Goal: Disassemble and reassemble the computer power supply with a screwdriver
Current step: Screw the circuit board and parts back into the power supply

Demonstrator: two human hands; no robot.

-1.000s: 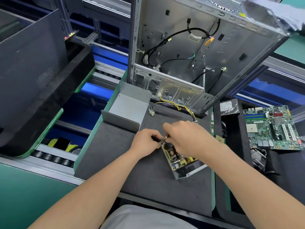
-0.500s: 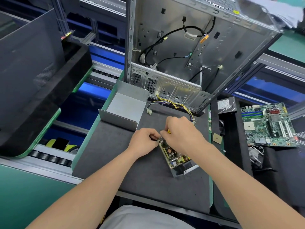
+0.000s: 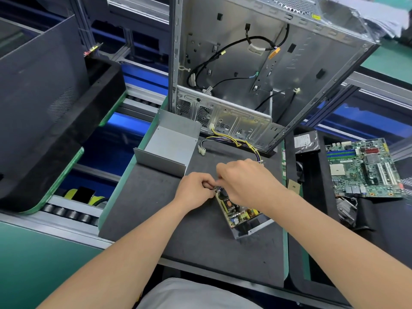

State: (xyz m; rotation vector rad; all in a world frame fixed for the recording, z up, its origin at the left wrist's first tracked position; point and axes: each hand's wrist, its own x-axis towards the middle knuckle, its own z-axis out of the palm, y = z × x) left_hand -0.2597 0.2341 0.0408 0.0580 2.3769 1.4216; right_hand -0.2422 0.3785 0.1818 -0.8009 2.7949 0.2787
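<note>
A: Item one?
B: Power supply [image 3: 242, 216], cover off. Open metal tray lying flat on the dark worktop [image 3: 200, 246], right of centre, near end turned toward the right. Inside: green-yellow circuit board crowded with small parts, black capacitors at the far end, bare tray floor at the near end.

A: Its cover?
B: Grey sheet-metal cover [image 3: 172, 144], U-shaped, open side up, at the worktop's far left corner, well apart from the tray.

A: Leads?
B: Cable bundle [image 3: 234, 141], yellow, black and purple, running from the tray's far end up to white plugs beside the cover.

A: Hands?
B: Left hand [image 3: 195, 190] at the tray's far left corner, fingers pressed together on something small; what it is cannot be told. Right hand [image 3: 247, 181] lies over the far end of the board, fingers curled down to meet the left; their grip is hidden.

A: Surroundings?
B: Empty case [image 3: 256, 63] standing open behind the worktop. Motherboard [image 3: 365, 168] and hard drive [image 3: 305, 141] on the tray to the right.
</note>
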